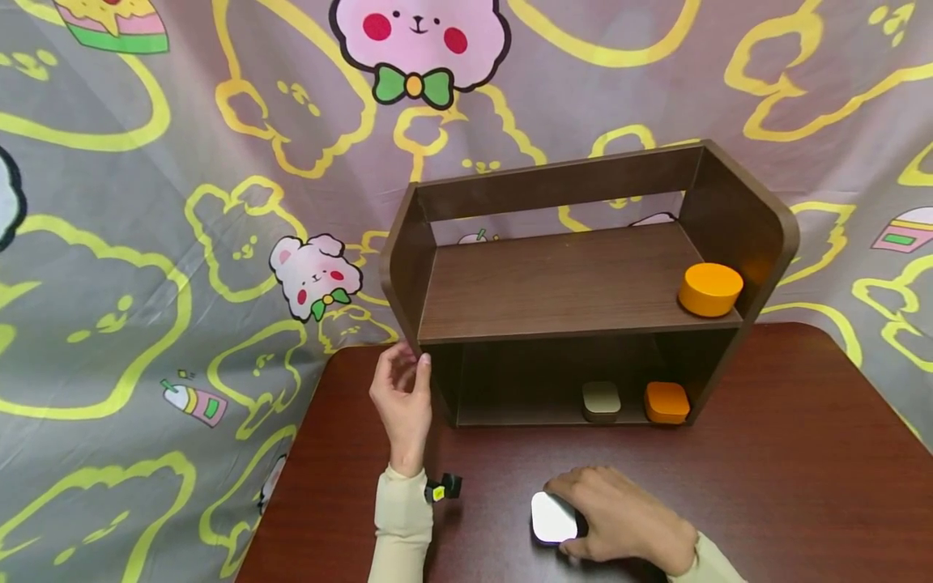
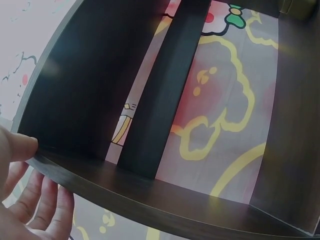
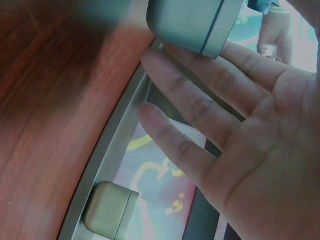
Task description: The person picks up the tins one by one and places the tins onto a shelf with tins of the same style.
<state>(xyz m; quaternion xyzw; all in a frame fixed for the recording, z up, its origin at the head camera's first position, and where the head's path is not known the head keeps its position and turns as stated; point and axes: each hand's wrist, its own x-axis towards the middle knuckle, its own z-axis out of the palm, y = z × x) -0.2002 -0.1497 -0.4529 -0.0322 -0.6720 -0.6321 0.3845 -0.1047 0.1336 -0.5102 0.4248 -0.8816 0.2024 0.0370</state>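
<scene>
A dark brown two-tier shelf stands on the table. My left hand grips the front edge of its left side panel; in the left wrist view the thumb lies on the inner face and the fingers lie outside. Low on the table, in front of the shelf, my right hand holds a small rounded-square tin with a bright white top. Seen from the right wrist, this tin looks grey-green with a lid seam, and several fingers extend beside it.
An orange round tin sits at the right end of the upper tier. Below, an olive square tin and an orange square tin stand side by side. A patterned curtain hangs behind the reddish-brown table.
</scene>
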